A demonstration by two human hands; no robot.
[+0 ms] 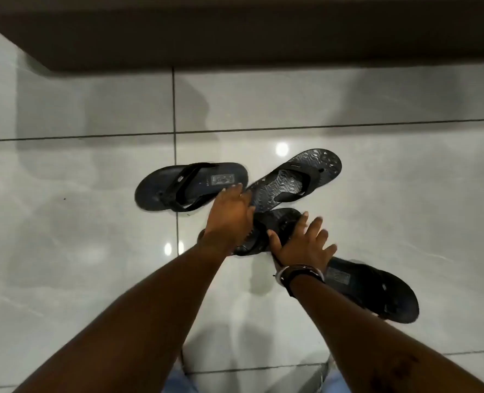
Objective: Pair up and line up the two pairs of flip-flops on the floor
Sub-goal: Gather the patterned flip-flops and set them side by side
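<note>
Several black flip-flops lie scattered on the glossy tiled floor [93, 194]. A smooth-soled one [161, 188] rests at the left. A wavy-patterned one [306, 177] angles up to the right, its heel under my left hand [229, 214], whose fingers are spread over it without a clear grip. A third flip-flop [280, 222] lies beneath both hands, mostly hidden. My right hand [303, 245], fingers apart, hovers over or touches that third one. A fourth flip-flop [377, 290] lies at the lower right, partly behind my right wrist, which wears a bracelet.
A dark brown baseboard or furniture edge [235, 38] runs along the top of the view. Grey grout lines cross the tiles. Light blue fabric [178, 381] shows at the bottom between my forearms.
</note>
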